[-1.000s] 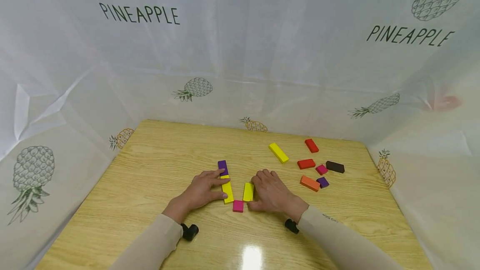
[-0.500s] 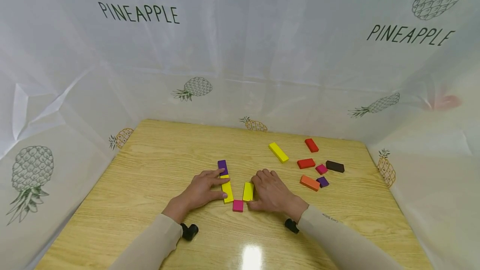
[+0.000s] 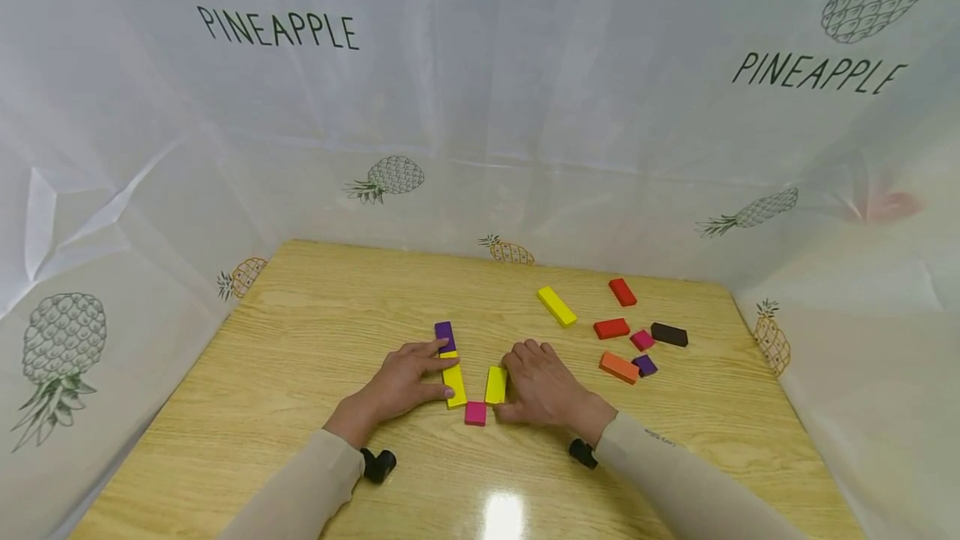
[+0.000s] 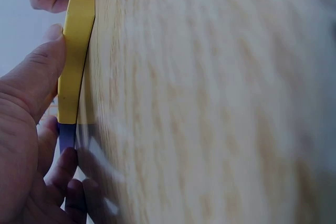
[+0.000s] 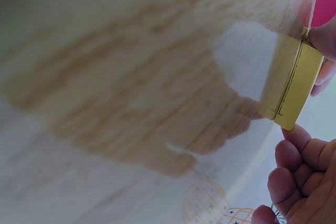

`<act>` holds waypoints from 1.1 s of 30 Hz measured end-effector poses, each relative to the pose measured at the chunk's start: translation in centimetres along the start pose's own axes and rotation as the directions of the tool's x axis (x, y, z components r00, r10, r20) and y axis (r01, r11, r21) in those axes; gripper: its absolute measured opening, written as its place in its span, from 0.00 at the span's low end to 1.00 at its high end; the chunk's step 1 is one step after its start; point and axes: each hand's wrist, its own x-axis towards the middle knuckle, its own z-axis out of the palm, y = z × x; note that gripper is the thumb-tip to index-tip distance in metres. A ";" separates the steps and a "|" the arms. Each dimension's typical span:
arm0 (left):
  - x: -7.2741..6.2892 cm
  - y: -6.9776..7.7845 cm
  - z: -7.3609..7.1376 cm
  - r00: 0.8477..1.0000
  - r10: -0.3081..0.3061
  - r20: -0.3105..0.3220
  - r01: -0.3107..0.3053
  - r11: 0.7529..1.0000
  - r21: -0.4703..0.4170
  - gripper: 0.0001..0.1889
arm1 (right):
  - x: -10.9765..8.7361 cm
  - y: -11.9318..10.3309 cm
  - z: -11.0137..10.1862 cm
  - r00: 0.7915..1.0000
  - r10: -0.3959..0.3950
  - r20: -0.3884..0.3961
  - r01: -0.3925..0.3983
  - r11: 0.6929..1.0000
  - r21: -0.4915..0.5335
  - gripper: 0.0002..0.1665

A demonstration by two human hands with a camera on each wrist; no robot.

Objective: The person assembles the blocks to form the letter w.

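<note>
Flat on the wooden table, a purple block (image 3: pixel 444 334) and a long yellow block (image 3: pixel 454 382) lie end to end in a leaning row. My left hand (image 3: pixel 403 377) rests over this row, with its thumb on the yellow block and fingers reaching the purple one. A pink square block (image 3: pixel 476 413) sits at the row's near end. To its right stands a shorter yellow block (image 3: pixel 496 384). My right hand (image 3: pixel 546 386) pinches that block by its two ends between thumb and fingers, seen closely as a yellow block (image 5: pixel 300 85) in the right wrist view.
Farther right lie another yellow block (image 3: pixel 557 307), two red blocks (image 3: pixel 622 292), an orange block (image 3: pixel 619 367), a black block (image 3: pixel 670 334), a small pink block (image 3: pixel 642 340) and a small purple block (image 3: pixel 645 365). A pineapple-print sheet (image 3: pixel 480 90) surrounds the table (image 3: pixel 337 290).
</note>
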 end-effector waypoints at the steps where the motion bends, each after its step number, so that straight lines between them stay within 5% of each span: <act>1: 0.0 0.0 0.0 1.000 0.001 0.000 -0.001 1.000 -0.001 0.29 | 0.0 0.0 0.0 1.000 0.001 0.001 -0.001 1.000 0.002 0.40; 33: 0.0 -0.1 0.0 1.000 0.010 -0.002 -0.010 1.000 -0.009 0.30 | 0.1 0.1 0.0 1.000 -0.004 -0.006 0.004 1.000 0.017 0.40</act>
